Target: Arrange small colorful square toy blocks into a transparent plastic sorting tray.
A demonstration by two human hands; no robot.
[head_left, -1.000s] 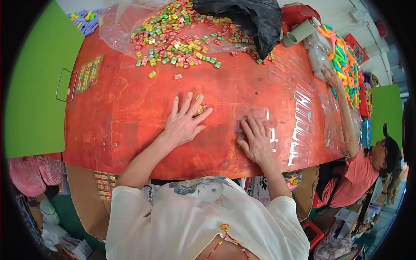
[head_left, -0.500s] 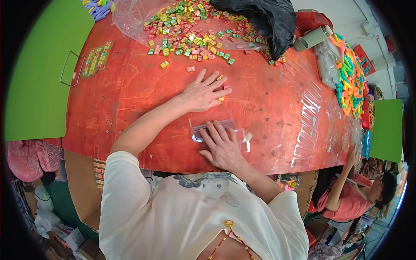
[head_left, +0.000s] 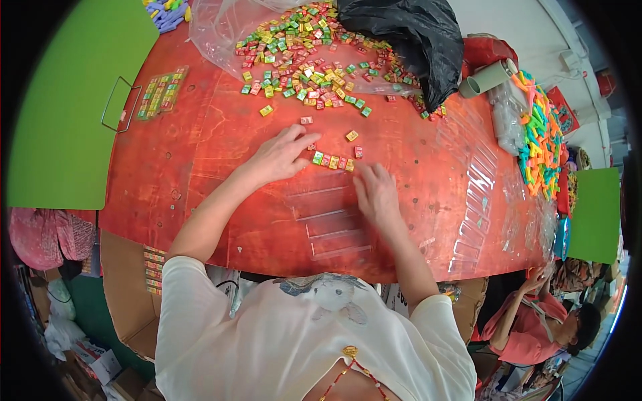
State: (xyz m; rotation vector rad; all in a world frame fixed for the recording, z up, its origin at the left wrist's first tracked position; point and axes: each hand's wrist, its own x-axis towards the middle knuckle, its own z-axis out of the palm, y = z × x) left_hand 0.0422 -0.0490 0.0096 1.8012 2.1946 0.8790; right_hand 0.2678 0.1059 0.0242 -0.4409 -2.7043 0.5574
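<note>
Small boxes (head_left: 334, 162) in a row
Press evenly from the row's ends, with left hand (head_left: 273, 157) and right hand (head_left: 378, 195) half open (can't tell if gripping), for straightness.

You have bright, fairly even light across the red tabletop (head_left: 221, 160), with only soft shadows around your left hand (head_left: 281, 154). Glare draws hard white streaks along the ribbed clear plastic (head_left: 476, 190) at the right, and paler glints crease the black bag (head_left: 408, 40). Motion smears your right hand (head_left: 376, 194) and the clear tray (head_left: 340, 233) beside it. The fisheye bows the left green panel (head_left: 60, 120), darkens your corners to black and softens the co-worker (head_left: 535, 327) near the rim.
</note>
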